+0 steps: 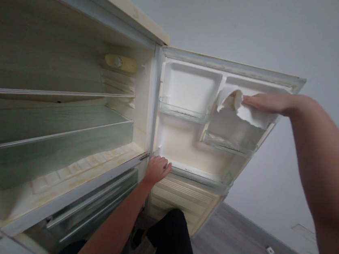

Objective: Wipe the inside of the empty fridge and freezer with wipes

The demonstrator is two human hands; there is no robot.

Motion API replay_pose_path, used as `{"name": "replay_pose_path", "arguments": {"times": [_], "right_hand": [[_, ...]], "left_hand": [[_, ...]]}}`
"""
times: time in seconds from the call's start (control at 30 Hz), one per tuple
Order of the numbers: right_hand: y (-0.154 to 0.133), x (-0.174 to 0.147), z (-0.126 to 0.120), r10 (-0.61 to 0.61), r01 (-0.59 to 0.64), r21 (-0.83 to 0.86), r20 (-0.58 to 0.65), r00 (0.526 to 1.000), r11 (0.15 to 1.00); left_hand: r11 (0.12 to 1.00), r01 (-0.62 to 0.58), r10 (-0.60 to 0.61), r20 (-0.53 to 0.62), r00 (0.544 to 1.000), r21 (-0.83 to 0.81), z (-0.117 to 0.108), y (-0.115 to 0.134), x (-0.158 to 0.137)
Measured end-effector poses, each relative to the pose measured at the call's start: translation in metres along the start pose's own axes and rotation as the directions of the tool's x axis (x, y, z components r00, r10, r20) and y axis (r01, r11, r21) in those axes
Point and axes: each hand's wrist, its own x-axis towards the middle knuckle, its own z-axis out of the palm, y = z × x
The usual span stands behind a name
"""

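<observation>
An old cream fridge stands wide open, its white-lined door (192, 146) swung out to the right. My right hand (264, 102) reaches to the upper right of the door's inside, pressing a crumpled white paper towel (252, 114) against the recess there. The towel has a ragged edge and a loose fold curls up beside the fingertips. Lower down, near the hinge side, my left hand (157, 169) has its fingers curled over the left end of the clear lower door shelf (200, 180). Its palm side is hidden.
Clear door racks (183, 112) jut out below the recesses. Inside the fridge are glass shelves (53, 130), a clear drawer front (62, 155) and a yellowed lamp cover (121, 63). My knee (172, 233) is close to the door's bottom. A small white object (269, 250) lies on the grey floor.
</observation>
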Motion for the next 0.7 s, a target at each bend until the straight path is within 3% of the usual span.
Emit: {"name": "replay_pose_path", "arguments": {"times": [0.1, 0.27, 0.33, 0.43, 0.57, 0.63, 0.7], "right_hand": [[-0.012, 0.006, 0.001, 0.05, -0.06, 0.142, 0.07, 0.996, 0.988], [-0.036, 0.011, 0.009, -0.188, 0.196, 0.167, -0.06, 0.98, 0.966], [-0.034, 0.014, 0.011, -0.213, 0.218, 0.22, -0.048, 0.976, 0.951], [-0.023, 0.015, 0.01, -0.06, 0.054, 0.279, 0.014, 0.998, 0.959], [-0.008, 0.008, 0.002, 0.167, -0.164, 0.07, -0.042, 0.985, 0.984], [-0.002, 0.003, 0.001, 0.218, -0.218, 0.013, -0.071, 0.973, 0.976], [0.003, -0.002, 0.003, 0.197, -0.198, 0.001, -0.121, 0.973, 0.98]], "left_hand": [[1.0, -0.011, 0.012, -0.018, 1.0, 0.012, 0.001, 0.001, -0.001], [0.999, -0.004, 0.005, -0.029, 1.0, 0.037, 0.003, 0.002, -0.001], [0.999, 0.001, -0.001, -0.01, 1.0, 0.046, 0.003, 0.002, -0.001], [0.998, 0.002, -0.003, 0.018, 1.0, 0.059, 0.001, 0.001, 0.0], [0.998, 0.002, -0.003, 0.019, 1.0, 0.06, 0.001, 0.001, 0.0], [0.999, 0.0, 0.0, 0.002, 1.0, 0.053, 0.001, 0.001, 0.0], [0.999, -0.004, 0.004, -0.013, 1.0, 0.046, 0.001, 0.002, 0.0]]}}
